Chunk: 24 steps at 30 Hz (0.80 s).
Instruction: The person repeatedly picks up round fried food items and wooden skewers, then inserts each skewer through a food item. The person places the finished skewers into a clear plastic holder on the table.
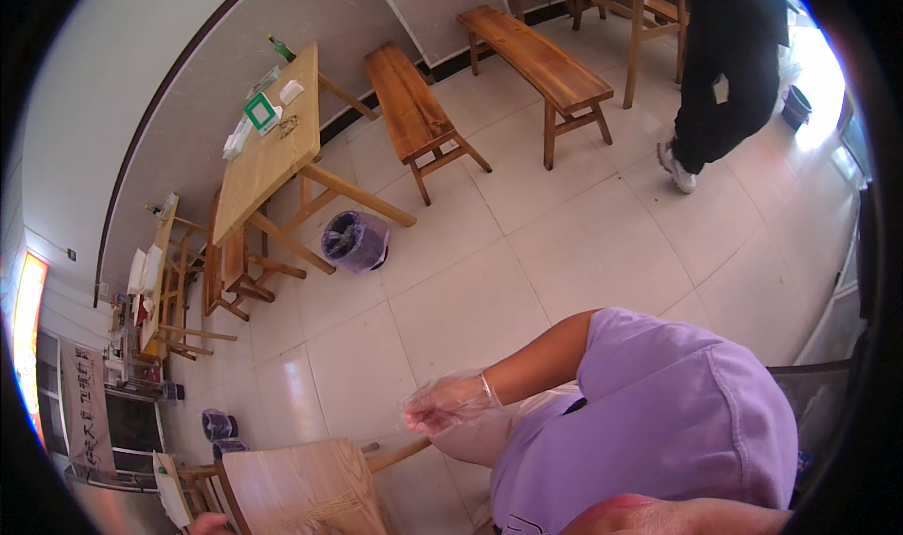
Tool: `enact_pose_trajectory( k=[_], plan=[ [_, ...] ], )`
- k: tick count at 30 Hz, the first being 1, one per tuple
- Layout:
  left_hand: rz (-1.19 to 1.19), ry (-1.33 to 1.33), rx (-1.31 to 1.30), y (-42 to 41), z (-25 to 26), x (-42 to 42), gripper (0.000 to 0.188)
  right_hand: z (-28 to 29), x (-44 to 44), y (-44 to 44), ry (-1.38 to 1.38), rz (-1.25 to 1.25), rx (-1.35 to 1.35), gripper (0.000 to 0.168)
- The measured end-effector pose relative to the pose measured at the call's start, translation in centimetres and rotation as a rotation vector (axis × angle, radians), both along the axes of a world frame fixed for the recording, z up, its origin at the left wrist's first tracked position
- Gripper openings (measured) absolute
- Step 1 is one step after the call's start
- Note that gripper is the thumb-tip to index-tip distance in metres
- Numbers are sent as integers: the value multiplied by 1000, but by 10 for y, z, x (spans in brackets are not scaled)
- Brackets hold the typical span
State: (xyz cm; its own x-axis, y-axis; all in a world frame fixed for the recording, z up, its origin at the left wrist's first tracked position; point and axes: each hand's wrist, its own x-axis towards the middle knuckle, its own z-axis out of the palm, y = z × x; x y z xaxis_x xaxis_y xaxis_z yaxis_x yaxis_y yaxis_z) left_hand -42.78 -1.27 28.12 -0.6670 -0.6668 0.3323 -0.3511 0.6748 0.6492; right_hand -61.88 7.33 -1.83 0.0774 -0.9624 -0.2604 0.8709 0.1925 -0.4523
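Note:
My right hand, in a clear plastic glove, reaches out from a short purple sleeve. Its fingers look loosely bent, with nothing plainly visible in them; the crinkled film blurs whether they are closed. Below it lies the rounded pale edge of something I cannot make out. At the bottom edge, fingertips that seem to be my left hand show by a light wooden tabletop; the rest is cut off. Clear film shows at the tabletop's lower edge. My purple shirt fills the lower right.
A wooden table holds a green-framed stand, white items and a green bottle. Wooden benches stand on the tiled floor. A purple-lined bin is beside the table. A person in black trousers stands upper right.

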Motion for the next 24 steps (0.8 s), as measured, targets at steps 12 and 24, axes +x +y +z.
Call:
enact_pose_trajectory(
  k=[12,24],
  plan=[
    [149,-1203,-722,-14,-32,80,16,-13,28,-2,47,102,-298,25],
    [320,-1677,-714,-69,-90,194,18,-2,22,49,14,-71,-46,19]
  ],
)
